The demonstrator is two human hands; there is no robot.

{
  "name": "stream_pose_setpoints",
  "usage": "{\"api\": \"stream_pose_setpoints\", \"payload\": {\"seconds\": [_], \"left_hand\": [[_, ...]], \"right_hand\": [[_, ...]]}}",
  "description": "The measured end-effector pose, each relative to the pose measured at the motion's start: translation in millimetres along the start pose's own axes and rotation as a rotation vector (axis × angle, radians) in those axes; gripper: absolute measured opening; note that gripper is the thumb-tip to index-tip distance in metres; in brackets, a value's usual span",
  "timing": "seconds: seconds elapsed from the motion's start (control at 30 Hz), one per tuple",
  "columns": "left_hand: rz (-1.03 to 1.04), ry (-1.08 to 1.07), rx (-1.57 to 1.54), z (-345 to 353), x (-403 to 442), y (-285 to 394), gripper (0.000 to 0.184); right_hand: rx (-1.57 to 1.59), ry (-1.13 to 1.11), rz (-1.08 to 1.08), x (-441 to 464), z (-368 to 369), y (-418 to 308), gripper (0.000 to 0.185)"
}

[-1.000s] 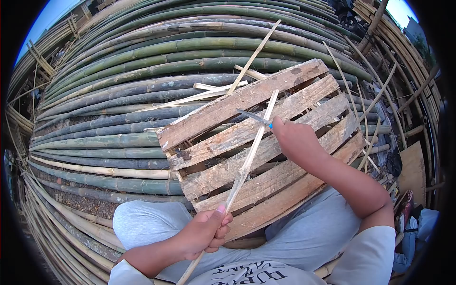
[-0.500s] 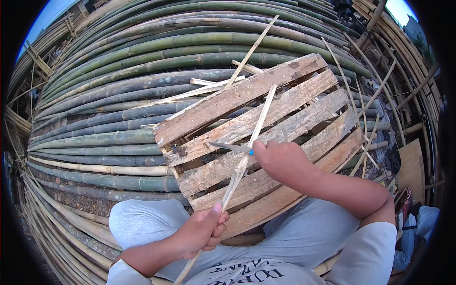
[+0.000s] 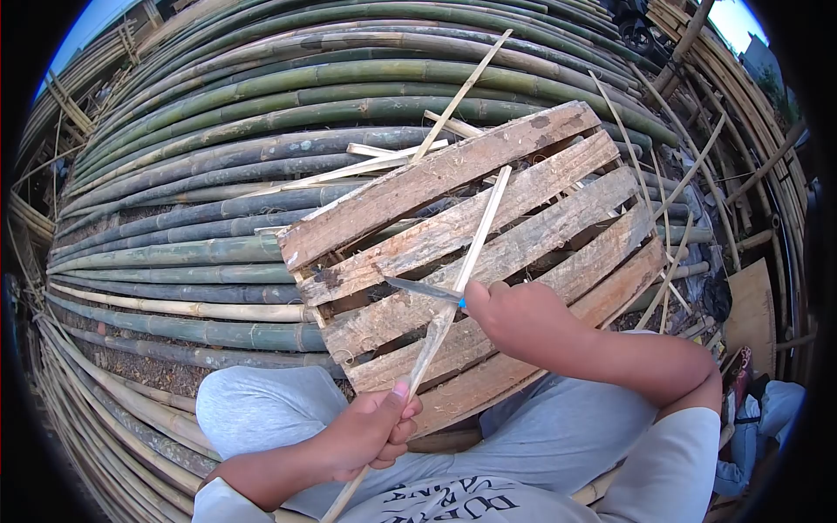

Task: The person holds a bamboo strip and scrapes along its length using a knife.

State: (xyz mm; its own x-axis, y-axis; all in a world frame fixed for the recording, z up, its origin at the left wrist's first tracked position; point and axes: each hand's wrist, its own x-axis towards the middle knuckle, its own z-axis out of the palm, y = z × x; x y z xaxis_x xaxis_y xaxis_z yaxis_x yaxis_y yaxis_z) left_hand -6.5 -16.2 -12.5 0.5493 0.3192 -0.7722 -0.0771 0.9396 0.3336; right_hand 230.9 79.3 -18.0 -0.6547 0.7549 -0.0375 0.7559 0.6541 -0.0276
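A long pale bamboo strip (image 3: 475,246) slants over a slatted wooden crate (image 3: 436,179) that rests across my lap. Near its lower part, the strip is gripped by my left hand (image 3: 377,431), thumb on top and fingers wrapped round. My right hand (image 3: 506,318) is closed on a knife (image 3: 423,288), whose handle shows blue beside the fingers. The blade points left and crosses the strip around its middle. Most of the handle is hidden in my right fist.
Rows of green bamboo poles (image 3: 349,78) lie beyond the crate and to its left. Loose bamboo strips (image 3: 459,98) lie past its far edge, and more thin strips stand out at its right. A flat board (image 3: 751,315) and blue cloth (image 3: 779,408) are at the right.
My right hand and the knife have moved down the strip toward my left hand, mostly in the first half second. My left hand keeps its hold, with little movement.
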Motion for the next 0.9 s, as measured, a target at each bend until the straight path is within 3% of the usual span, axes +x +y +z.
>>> {"api": "stream_pose_setpoints", "payload": {"seconds": [0.13,0.77,0.83,0.9], "left_hand": [[0.002,0.018,0.001,1,1,0,0.039],[0.019,0.009,-0.019,-4,3,3,0.040],[-0.006,0.006,-0.009,-1,-1,6,0.039],[-0.009,-0.001,-0.015,3,-5,6,0.039]], "right_hand": [[-0.003,0.044,-0.099,-1,0,3,0.012],[0.016,0.074,-0.098,19,13,43,0.014],[-0.124,0.127,0.190,29,17,61,0.011],[-0.143,0.154,0.248,34,22,117,0.011]]}}
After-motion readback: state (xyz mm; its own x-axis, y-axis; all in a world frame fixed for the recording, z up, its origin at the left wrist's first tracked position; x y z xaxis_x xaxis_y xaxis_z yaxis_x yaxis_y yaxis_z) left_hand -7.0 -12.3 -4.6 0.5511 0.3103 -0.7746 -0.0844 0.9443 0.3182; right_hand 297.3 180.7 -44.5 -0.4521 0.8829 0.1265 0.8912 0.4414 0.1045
